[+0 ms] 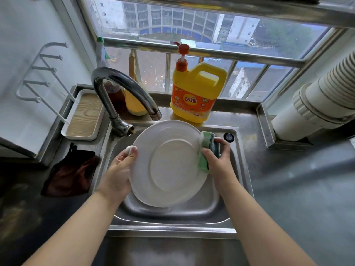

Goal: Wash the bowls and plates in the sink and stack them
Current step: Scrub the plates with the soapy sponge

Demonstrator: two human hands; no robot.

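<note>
A large white plate (167,164) is held tilted over the steel sink (236,169). My left hand (119,169) grips its left rim, thumb on the face. My right hand (219,160) holds a green and blue sponge (206,148) pressed against the plate's right rim. The plate hides most of the sink basin, so I see no other bowls or plates.
The curved tap (123,89) arches over the sink's back left. A yellow dish-soap jug (196,91) stands behind the sink. A white tray with a wooden base (84,116) and a dark cloth (71,173) lie left. A white duct (318,104) runs at the right.
</note>
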